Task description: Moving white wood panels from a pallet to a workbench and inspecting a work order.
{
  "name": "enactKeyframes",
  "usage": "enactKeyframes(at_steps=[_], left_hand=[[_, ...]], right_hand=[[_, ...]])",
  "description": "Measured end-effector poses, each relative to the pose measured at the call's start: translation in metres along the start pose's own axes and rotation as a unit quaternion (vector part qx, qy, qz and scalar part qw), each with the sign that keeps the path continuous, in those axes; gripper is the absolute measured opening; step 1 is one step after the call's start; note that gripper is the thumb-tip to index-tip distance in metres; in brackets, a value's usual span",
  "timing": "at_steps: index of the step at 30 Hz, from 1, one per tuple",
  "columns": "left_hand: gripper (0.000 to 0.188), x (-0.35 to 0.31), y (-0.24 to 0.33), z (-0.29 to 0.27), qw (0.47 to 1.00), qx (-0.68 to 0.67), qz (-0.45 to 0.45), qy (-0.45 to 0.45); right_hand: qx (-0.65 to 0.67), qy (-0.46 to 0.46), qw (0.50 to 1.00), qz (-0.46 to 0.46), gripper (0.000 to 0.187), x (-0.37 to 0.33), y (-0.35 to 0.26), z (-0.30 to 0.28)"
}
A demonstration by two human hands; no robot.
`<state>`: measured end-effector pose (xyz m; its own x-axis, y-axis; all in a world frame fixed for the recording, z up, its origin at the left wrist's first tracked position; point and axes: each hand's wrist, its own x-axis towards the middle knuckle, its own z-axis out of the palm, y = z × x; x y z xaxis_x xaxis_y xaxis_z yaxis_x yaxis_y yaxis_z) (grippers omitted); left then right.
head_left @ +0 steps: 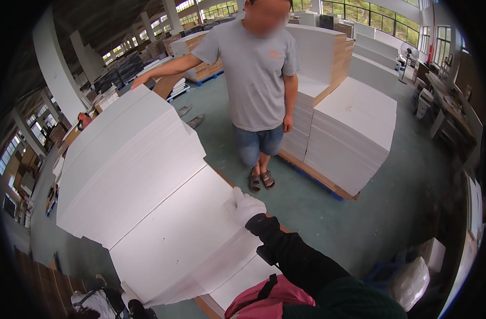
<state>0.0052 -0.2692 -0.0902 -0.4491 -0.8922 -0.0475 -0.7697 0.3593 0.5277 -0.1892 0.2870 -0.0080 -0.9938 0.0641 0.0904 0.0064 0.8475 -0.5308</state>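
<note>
Seeing a gloved right hand (247,206) on the right edge of the white board stack (174,223) out front, left hand (128,292) at its near-left edge. Can't tell if pinching or spread, tbh.

White boards (174,223), white right glove (248,206), pink cloth (269,300), ceiling (118,18) perhaps grey.

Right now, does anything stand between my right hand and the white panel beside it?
Nothing visible does: your right hand rests at the right edge of the white panel. The person in grey stands beyond, not between them.
</note>
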Motion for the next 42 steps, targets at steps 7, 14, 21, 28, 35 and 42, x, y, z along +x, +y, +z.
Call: enactKeyframes(at_steps=[7, 14, 21, 28, 35, 42], left_hand=[[0.090, -0.013, 0.033, 0.000, 0.998, 0.041, -0.010, -0.038], [0.084, -0.030, 0.022, -0.012, 0.999, 0.009, -0.008, -0.032], [0.078, -0.044, 0.032, -0.020, 0.999, 0.036, 0.002, -0.011], [0.076, -0.052, 0.037, -0.021, 0.999, 0.048, 0.011, 0.006], [0.076, -0.047, 0.033, -0.021, 0.999, 0.032, -0.006, -0.022], [0.077, -0.039, 0.023, -0.017, 0.999, 0.032, 0.001, -0.012]], right_hand=[[-0.007, 0.045, 0.999, 0.018, 0.045, -0.002, 0.010, 0.006], [-0.034, 0.015, 0.999, 0.017, 0.054, -0.008, 0.006, 0.008], [-0.045, 0.006, 0.999, 0.021, 0.058, -0.013, 0.002, 0.006], [-0.049, 0.007, 0.998, 0.049, 0.061, -0.016, 0.000, 0.002], [-0.056, 0.021, 0.998, 0.027, 0.058, -0.012, 0.005, 0.011], [-0.046, 0.020, 0.998, 0.024, 0.054, -0.014, 0.003, 0.010]])
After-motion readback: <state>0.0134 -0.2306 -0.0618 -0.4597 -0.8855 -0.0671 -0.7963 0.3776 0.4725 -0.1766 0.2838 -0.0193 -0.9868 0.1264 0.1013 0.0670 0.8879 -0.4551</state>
